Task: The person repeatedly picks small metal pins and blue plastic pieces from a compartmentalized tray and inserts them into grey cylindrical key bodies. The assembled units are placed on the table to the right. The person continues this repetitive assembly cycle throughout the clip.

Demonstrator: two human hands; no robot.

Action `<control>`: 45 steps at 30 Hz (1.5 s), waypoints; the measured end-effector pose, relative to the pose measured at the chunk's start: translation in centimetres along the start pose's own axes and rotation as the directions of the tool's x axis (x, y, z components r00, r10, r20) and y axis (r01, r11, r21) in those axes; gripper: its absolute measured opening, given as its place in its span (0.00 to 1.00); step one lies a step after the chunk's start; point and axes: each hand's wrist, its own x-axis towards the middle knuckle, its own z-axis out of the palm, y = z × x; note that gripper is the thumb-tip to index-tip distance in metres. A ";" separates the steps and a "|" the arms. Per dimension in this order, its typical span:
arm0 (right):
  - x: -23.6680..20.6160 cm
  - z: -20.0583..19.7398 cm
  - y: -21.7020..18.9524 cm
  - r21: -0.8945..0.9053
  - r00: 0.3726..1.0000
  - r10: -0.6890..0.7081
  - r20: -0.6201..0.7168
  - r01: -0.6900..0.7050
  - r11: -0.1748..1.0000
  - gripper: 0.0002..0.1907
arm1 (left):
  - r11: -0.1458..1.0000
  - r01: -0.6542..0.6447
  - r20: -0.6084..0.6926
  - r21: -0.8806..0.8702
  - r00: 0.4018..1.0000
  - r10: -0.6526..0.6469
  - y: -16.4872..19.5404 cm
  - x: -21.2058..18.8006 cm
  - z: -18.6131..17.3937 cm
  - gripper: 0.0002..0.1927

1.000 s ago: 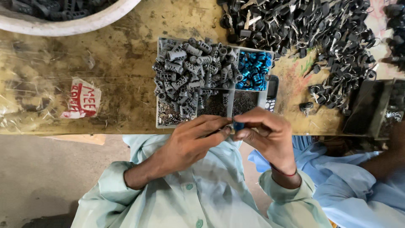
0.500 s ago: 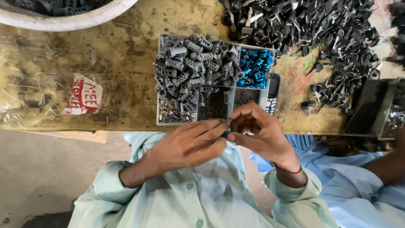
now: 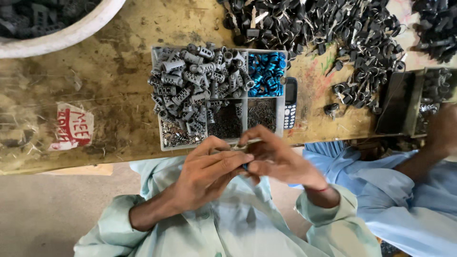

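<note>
My left hand [image 3: 209, 173] and my right hand [image 3: 281, 159] meet fingertip to fingertip at the near edge of the worn wooden bench [image 3: 109, 90]. Together they pinch a small dark-blue part [image 3: 245, 166], mostly hidden by the fingers. Just beyond the hands lies a grey divided tray [image 3: 156, 95]. It holds a heap of grey ribbed cylinders [image 3: 190, 81], a compartment of blue rings [image 3: 266, 74] and compartments of tiny metal pieces [image 3: 261, 113].
A dark keypad phone [image 3: 290, 102] lies right of the tray. Heaps of black parts [image 3: 328, 28] cover the far right. A white basin [image 3: 62, 33] stands far left, a red-lettered label [image 3: 71, 127] nearer. A co-worker's hand [image 3: 442, 128] and pale blue sleeve are at the right.
Both hands have stayed joined on the small part and have drawn slightly back from the tray toward my body, with the fingers shifting. The view has shifted a little.
</note>
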 end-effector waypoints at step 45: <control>-0.9 -9.8 4.1 -0.910 0.388 -0.823 -0.414 -0.171 0.378 0.11 | 0.991 0.052 0.013 -0.121 0.999 -0.051 -0.4 1.2 -0.6 0.20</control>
